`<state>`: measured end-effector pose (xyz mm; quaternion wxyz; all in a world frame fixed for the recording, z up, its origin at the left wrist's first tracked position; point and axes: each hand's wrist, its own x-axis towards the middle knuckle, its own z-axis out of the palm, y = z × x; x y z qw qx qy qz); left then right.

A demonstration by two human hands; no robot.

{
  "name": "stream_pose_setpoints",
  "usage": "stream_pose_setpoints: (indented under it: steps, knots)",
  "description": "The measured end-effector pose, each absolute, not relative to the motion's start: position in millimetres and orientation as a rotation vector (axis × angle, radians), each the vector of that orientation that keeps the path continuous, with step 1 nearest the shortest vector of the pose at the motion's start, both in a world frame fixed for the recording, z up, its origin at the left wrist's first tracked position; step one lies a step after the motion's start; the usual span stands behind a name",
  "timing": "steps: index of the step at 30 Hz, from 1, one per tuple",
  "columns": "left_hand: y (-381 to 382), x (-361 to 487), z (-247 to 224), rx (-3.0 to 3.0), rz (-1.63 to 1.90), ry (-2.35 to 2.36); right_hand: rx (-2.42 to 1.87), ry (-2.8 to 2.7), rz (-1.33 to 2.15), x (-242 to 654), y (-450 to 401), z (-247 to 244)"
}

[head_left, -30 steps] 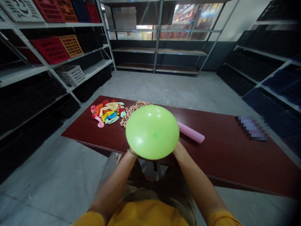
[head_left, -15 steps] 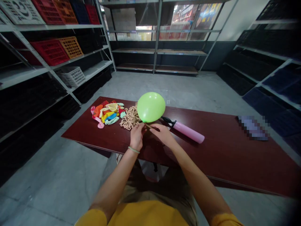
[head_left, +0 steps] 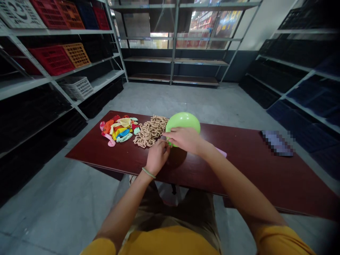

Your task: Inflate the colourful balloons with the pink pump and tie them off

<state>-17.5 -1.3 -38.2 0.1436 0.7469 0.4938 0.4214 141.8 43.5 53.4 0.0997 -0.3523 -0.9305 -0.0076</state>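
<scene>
The room is a bit dim. Bright light comes through the windows (head_left: pixel 207 26) at the back. 1 shiny spot sits on the green balloon (head_left: pixel 186 122). The picture's sides look stretched and dark.

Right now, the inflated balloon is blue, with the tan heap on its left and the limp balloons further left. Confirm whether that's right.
Wrong colour: the head view shows the inflated balloon is green, not blue. The tan heap is on its left and the limp balloons further left.

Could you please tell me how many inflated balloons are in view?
1: the green balloon, at the left hand and right hand, just right of the beige pile. The colourful pile's balloons look uninflated.
</scene>
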Motion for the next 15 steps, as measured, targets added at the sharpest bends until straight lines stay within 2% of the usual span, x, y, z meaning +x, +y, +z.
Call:
stream_pose_setpoints:
  steps: [9,15]
  knots:
    - [-9.5,-22.9,-29.2,2.183,1.214,1.367,-1.01,-2.764,-0.033,142.4,44.0,48.9]
    - [-6.6,-30.0,-18.7,1.949,1.374,1.418,-1.021,-2.598,-0.122,144.3,39.3,55.6]
